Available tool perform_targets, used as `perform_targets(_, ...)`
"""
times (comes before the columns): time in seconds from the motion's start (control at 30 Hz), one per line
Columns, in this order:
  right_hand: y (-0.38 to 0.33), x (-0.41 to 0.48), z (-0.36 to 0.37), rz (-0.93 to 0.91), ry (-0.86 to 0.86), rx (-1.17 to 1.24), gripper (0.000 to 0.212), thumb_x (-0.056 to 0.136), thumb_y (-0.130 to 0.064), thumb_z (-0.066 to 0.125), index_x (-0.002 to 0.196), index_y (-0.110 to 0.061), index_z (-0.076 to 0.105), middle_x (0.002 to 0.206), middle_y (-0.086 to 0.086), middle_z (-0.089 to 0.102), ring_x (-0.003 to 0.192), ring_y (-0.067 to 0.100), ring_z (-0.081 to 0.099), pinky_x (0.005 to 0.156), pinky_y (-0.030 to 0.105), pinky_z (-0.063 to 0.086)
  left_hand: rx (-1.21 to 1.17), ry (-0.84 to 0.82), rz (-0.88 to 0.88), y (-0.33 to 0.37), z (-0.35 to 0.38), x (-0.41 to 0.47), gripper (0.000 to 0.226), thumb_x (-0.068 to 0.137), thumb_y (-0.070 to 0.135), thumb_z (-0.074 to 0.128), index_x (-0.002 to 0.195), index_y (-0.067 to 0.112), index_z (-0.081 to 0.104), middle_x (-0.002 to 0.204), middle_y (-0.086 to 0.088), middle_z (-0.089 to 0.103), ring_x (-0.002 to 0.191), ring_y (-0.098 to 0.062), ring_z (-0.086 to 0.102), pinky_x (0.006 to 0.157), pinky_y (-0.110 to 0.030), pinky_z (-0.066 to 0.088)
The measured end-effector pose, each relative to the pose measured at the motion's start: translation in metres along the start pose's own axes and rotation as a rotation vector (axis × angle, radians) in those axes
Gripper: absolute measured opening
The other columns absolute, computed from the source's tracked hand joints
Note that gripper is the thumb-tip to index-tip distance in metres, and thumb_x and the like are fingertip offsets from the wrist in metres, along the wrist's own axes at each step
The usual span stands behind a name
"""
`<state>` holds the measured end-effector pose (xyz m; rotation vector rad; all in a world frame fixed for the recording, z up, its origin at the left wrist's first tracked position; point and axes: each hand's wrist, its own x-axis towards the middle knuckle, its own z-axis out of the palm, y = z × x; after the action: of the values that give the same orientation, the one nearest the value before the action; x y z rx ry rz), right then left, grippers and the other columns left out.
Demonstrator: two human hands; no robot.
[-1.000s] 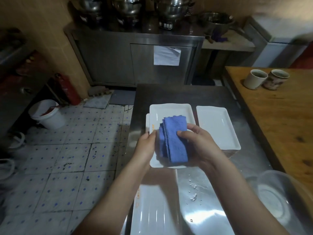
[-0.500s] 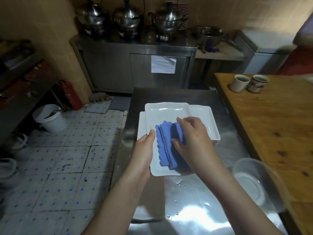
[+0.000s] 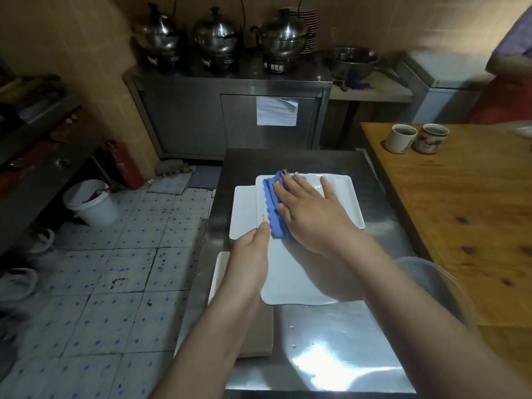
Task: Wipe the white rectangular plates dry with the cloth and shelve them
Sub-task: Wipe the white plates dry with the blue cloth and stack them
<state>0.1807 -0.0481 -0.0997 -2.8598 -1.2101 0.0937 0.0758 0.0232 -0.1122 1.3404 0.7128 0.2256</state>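
We see the white rectangular plate [image 3: 290, 277] over the middle of the steel counter [image 3: 331, 355], its long side running away from us. The left grip [image 3: 250, 260] holds it by the left rim: the thumb lies on top and the fingers are hidden below. We cannot tell whether the plate rests on the plates beneath or is held just above them.

The right grip [image 3: 311, 214] lies flat with its fingers straight and spread. It presses the folded blue cloth [image 3: 273, 208] onto the far half of the plate, and the cloth shows along the left side of the palm.

More white plates lie beneath: one sticks out on the left [image 3: 243, 211], one on the right [image 3: 348, 197], and another nearer us under the left wrist [image 3: 220, 272].

Water drops [image 3: 293, 336] sit on the near steel. A clear bowl [image 3: 431, 280] stands at the right edge, against the wooden counter [image 3: 475, 226], which carries two cups [image 3: 400, 138] at its far end.
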Motion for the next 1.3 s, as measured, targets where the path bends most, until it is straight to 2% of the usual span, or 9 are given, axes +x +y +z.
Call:
perform_targets(0.2, 0.007, -0.031, 0.0, 0.117, 0.001, 0.016, 0.052, 0.103, -0.034, 0.009, 0.153, -0.021, -0.001, 0.16, -0.003, -0.009, 0.146, 0.014, -0.011, 0.115, 0.041, -0.013, -0.024, 0.067, 0.032, 0.013, -0.012, -0.002, 0.036, 0.098, 0.027, 0.044, 0.07, 0.012, 0.062, 0.05, 0.008, 0.064, 0.045, -0.01, 0.059, 0.041, -0.013, 0.043)
perform_targets(0.37, -0.015, -0.072, 0.008, 0.005, -0.028, 0.065, 0.065, 0.089, -0.041, -0.013, 0.151, -0.023, -0.008, 0.159, -0.006, -0.014, 0.145, 0.01, -0.016, 0.112, 0.032, -0.014, -0.019, 0.131, 0.037, 0.025, -0.024, 0.004, 0.039, 0.099, 0.028, 0.043, 0.068, 0.01, 0.057, 0.042, 0.007, 0.059, 0.032, -0.003, 0.053, 0.032, -0.009, 0.036)
perform_targets(0.43, -0.012, -0.069, 0.011, 0.01, -0.062, 0.098, 0.059, 0.094, -0.042, -0.006, 0.151, -0.025, -0.009, 0.158, -0.009, -0.015, 0.144, 0.007, -0.016, 0.112, 0.033, -0.015, 0.0, 0.141, 0.044, 0.026, -0.023, 0.006, 0.039, 0.099, 0.027, 0.042, 0.066, 0.012, 0.056, 0.043, 0.006, 0.06, 0.034, -0.005, 0.055, 0.034, -0.01, 0.039)
perform_targets(0.53, 0.004, -0.037, 0.016, 0.054, -0.07, 0.087, 0.053, 0.103, -0.037, 0.009, 0.152, -0.024, -0.005, 0.159, -0.009, -0.011, 0.145, 0.008, -0.012, 0.115, 0.039, -0.011, 0.022, 0.118, 0.038, 0.018, -0.019, 0.01, 0.037, 0.099, 0.026, 0.043, 0.069, 0.014, 0.059, 0.066, -0.003, 0.065, 0.055, -0.014, 0.06, 0.052, -0.019, 0.046)
perform_targets(0.67, 0.016, 0.007, 0.014, 0.141, -0.033, 0.08, 0.053, 0.103, -0.037, 0.011, 0.153, -0.022, 0.001, 0.16, -0.005, -0.006, 0.146, 0.013, -0.009, 0.116, 0.042, -0.01, 0.02, 0.078, 0.037, 0.01, -0.015, 0.007, 0.036, 0.1, 0.023, 0.043, 0.068, 0.013, 0.058, 0.067, -0.001, 0.063, 0.06, -0.016, 0.059, 0.048, -0.016, 0.044)
perform_targets(0.8, -0.002, -0.015, 0.01, 0.102, 0.05, 0.084, 0.054, 0.102, -0.037, 0.006, 0.152, -0.019, -0.004, 0.16, -0.003, -0.011, 0.146, 0.014, -0.014, 0.116, 0.038, -0.01, 0.006, 0.136, 0.082, 0.017, -0.028, 0.012, 0.037, 0.098, 0.025, 0.046, 0.067, 0.013, 0.06, 0.057, 0.003, 0.063, 0.054, -0.015, 0.057, 0.044, -0.014, 0.041)
perform_targets(0.97, -0.024, -0.058, 0.021, -0.015, -0.06, 0.181, 0.057, 0.097, -0.041, -0.002, 0.151, -0.025, -0.011, 0.157, -0.01, -0.017, 0.134, -0.003, -0.025, 0.113, 0.03, -0.014, -0.001, 0.171, 0.069, 0.02, -0.039, 0.019, 0.036, 0.099, 0.029, 0.044, 0.07, 0.014, 0.059, 0.063, -0.001, 0.062, 0.058, -0.018, 0.058, 0.055, -0.023, 0.044)
perform_targets(1.13, -0.001, 0.0, 0.021, 0.118, -0.01, 0.12, 0.056, 0.101, -0.039, 0.006, 0.152, -0.021, -0.003, 0.16, -0.005, -0.007, 0.147, 0.012, -0.008, 0.116, 0.04, -0.007, 0.059, 0.094, 0.053, 0.01, -0.029, 0.016, 0.035, 0.099, 0.024, 0.044, 0.069, 0.013, 0.057, 0.068, -0.002, 0.058, 0.067, -0.019, 0.054, 0.055, -0.023, 0.04)
perform_targets(1.3, -0.012, -0.013, 0.013, 0.091, -0.011, 0.117, 0.057, 0.1, -0.042, 0.003, 0.152, -0.02, -0.006, 0.159, -0.003, -0.012, 0.146, 0.014, -0.014, 0.116, 0.036, -0.01, 0.035, 0.101, 0.058, 0.022, -0.038, 0.02, 0.037, 0.098, 0.029, 0.045, 0.068, 0.01, 0.056, 0.061, -0.003, 0.059, 0.056, -0.017, 0.055, 0.05, -0.02, 0.04)
